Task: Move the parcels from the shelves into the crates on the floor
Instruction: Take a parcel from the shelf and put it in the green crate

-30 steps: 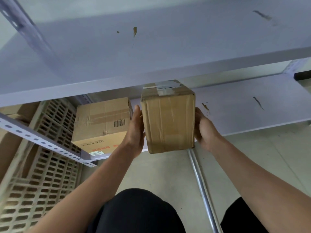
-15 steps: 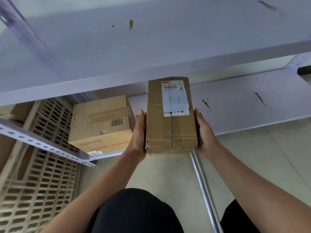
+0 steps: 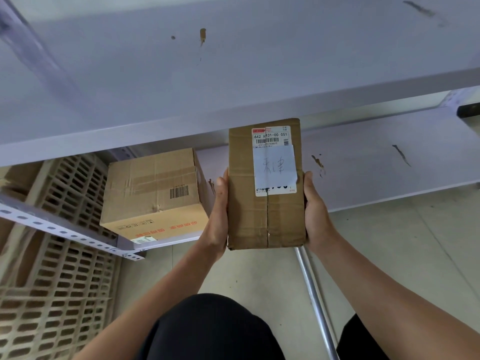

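I hold a brown cardboard parcel (image 3: 265,216) in front of the lower shelf, its white shipping label facing me. My left hand (image 3: 218,214) presses its left side and my right hand (image 3: 315,211) its right side. A second, larger cardboard parcel (image 3: 153,193) with a barcode sits on the lower grey shelf (image 3: 376,162), just left of the held one. A beige slatted plastic crate (image 3: 52,294) stands at the left, beyond the shelf's end.
The upper grey shelf (image 3: 233,74) spans the top of the view. A perforated metal rail (image 3: 65,235) runs along the lower shelf's left end. A metal pole (image 3: 314,294) lies on the pale floor beneath the parcel. My dark-clothed knees are at the bottom.
The parcel has tipped in my hands, from showing a plain taped side to showing its labelled face, and has come slightly nearer and lower. Both hands stayed on its sides.
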Tool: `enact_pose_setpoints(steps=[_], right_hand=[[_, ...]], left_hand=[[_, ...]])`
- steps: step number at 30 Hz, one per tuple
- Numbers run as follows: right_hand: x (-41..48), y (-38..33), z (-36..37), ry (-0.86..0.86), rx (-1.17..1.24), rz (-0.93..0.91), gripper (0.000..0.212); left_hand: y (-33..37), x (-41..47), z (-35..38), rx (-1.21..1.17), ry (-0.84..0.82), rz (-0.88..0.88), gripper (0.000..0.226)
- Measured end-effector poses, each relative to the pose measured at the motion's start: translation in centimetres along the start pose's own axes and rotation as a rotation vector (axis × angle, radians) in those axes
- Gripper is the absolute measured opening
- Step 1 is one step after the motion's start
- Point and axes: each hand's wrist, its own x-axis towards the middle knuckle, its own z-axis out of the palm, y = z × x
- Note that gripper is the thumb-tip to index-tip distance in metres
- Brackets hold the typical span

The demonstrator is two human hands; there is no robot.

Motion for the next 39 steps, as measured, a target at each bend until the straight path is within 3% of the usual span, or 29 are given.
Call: enact_pose_setpoints(steps=[9,19,31,39], right_hand=[[-6.3,-1.5,2.7,0.083,-0.016,0.134,0.067],[-23.9,-7.3,9.6,0.098,-0.087,0.436,0.069],[-42.3,-24.6,24.7,-0.017,-0.233,0.559,0.081],[-48.9,-29.7,39.9,-0.115,-0.335,0.465,0.069]], left_hand=[[3.5,-6.0,0.6,-0.025,0.08,-0.161,0.072],[12.1,-24.9,3.4,-0.135,0.219,-0.403,0.085],[35.3,-45.6,7.4,-0.309,0.369,-0.323,0.079],[48.7,-56.0,1.1,-0.304,0.472,-0.203,0.09]])
